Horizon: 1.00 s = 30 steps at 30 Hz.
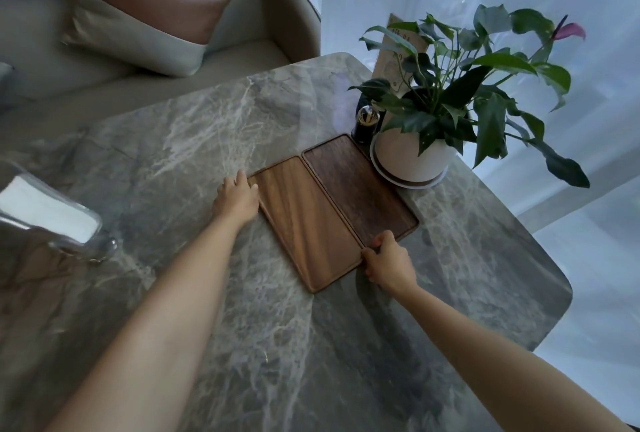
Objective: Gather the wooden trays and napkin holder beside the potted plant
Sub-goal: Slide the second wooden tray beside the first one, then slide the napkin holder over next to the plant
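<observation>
Two wooden trays lie side by side on the marble table (pixel 263 345). The darker tray (pixel 360 189) rests against the saucer of the white potted plant (pixel 412 151). The lighter tray (pixel 304 223) touches its left long edge. My left hand (pixel 237 197) presses on the lighter tray's far left corner. My right hand (pixel 389 263) grips the lighter tray's near right corner, where the two trays meet. A clear napkin holder (pixel 52 220) with white napkins stands far off at the table's left edge.
A small dark toothpick jar (pixel 365 126) and an upright paper menu card (pixel 394 60) stand behind the plant. A sofa with a brown and grey cushion (pixel 145 19) sits beyond the table. A sheer curtain hangs at the right.
</observation>
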Available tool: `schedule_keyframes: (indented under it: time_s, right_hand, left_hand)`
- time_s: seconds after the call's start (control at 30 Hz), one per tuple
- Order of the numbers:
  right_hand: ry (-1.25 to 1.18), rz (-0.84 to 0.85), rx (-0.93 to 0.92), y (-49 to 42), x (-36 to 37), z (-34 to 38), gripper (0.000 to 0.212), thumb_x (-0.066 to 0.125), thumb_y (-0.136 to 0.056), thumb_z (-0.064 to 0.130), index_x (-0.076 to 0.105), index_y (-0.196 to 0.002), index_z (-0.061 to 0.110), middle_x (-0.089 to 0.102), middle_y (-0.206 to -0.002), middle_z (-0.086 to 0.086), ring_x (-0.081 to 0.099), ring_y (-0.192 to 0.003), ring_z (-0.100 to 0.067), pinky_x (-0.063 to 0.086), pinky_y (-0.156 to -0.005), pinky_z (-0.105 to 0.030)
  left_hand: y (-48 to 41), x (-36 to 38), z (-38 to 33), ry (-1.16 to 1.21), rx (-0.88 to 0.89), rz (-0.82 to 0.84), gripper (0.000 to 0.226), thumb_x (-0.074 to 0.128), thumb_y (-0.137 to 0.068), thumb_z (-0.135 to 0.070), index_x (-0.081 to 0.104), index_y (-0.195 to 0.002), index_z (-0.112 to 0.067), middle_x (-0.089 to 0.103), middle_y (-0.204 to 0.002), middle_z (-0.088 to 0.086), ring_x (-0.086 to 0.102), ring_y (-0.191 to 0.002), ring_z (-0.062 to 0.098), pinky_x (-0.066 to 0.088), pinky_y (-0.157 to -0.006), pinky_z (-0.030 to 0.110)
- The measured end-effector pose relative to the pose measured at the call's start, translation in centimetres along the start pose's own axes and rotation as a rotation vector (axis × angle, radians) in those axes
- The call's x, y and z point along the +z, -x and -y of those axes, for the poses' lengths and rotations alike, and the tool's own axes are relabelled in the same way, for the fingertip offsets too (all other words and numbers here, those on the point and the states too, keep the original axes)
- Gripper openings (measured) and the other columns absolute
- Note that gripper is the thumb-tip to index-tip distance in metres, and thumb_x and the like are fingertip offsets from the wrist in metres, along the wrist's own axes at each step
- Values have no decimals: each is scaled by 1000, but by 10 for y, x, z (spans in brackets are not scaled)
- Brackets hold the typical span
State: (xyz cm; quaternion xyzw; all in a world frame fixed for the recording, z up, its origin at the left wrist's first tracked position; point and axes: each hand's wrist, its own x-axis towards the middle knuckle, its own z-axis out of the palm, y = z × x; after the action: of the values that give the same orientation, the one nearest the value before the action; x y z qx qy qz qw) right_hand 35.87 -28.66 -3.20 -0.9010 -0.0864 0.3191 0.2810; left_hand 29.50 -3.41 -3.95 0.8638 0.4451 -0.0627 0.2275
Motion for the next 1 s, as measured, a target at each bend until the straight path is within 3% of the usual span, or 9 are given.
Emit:
schedule_keyframes:
  time_s: [0.17, 0.33, 0.4, 0.47, 0.53, 0.77, 0.87, 0.93, 1.0]
  right_hand:
    - [192, -70, -148, 15, -10, 24, 28, 44, -91, 30, 40, -112, 12, 53, -91, -4, 56, -83, -27, 51, -76, -43]
    - [284, -96, -318, 30, -2, 71, 33, 44, -91, 35, 39, -116, 14, 62, -105, -14, 57, -94, -37, 43, -74, -39]
    - [282, -82, -408, 36, 5, 94, 35, 45, -90, 37, 40, -116, 14, 62, -109, -13, 57, -97, -37, 42, -73, -38]
    - [280, -65, -516, 47, 17, 122, 38, 47, -88, 36, 40, -119, 14, 59, -115, -12, 55, -104, -36, 44, -78, -40]
    - [304, -44, -631, 60, 31, 149, 43, 47, -89, 35, 39, -125, 14, 53, -124, -13, 49, -113, -34, 42, -86, -41]
    - [339, 33, -895, 100, 93, 225, 72, 47, -90, 37, 7, -145, 14, 22, -151, -13, 22, -138, -29, 25, -110, -38]
    - [336, 76, -915, 110, 125, 247, 79, 48, -89, 38, -4, -145, 17, 3, -157, -9, 5, -144, -26, 18, -114, -37]
    - [339, 102, -921, 114, 144, 258, 84, 49, -88, 39, -9, -145, 17, -6, -157, -8, -1, -145, -25, 15, -115, -37]
    - [349, 130, -921, 117, 161, 267, 87, 50, -88, 38, -13, -144, 16, -12, -157, -8, -6, -145, -24, 12, -116, -36]
  left_hand:
    - [32, -21, 26, -86, 53, -136, 40, 42, -96, -24, 42, -129, -3, 43, -131, 26, 44, -121, 41, 39, -99, 46]
    - [62, -55, 48, -142, 130, -256, 44, 42, -95, -26, 42, -136, -8, 42, -141, 19, 43, -126, 36, 35, -104, 42]
    - [74, -69, 57, -156, 183, -316, 45, 42, -91, -28, 54, -128, -5, 53, -132, 23, 54, -117, 39, 45, -97, 44]
    - [86, -86, 72, -170, 212, -316, 49, 39, -80, -31, 68, -108, -2, 67, -109, 27, 67, -95, 42, 55, -80, 48]
    - [98, -105, 89, -192, 192, -338, 48, 40, -76, -30, 71, -100, -4, 71, -99, 25, 70, -86, 40, 58, -71, 46]
    - [116, -157, 167, -272, 122, -456, 48, 43, -72, -31, 73, -103, -11, 71, -105, 22, 69, -97, 41, 56, -75, 49]
    - [115, -171, 196, -178, 63, -449, 61, 33, -76, -39, 63, -122, -12, 59, -130, 24, 56, -118, 45, 47, -92, 54]
    - [110, -173, 214, -111, -5, -434, 62, 26, -86, -45, 39, -142, -22, 30, -153, 17, 28, -141, 38, 27, -112, 51]
    - [100, -171, 231, -84, -67, -388, 55, 31, -96, -42, 18, -149, -28, 8, -160, 10, 9, -147, 31, 12, -119, 46]
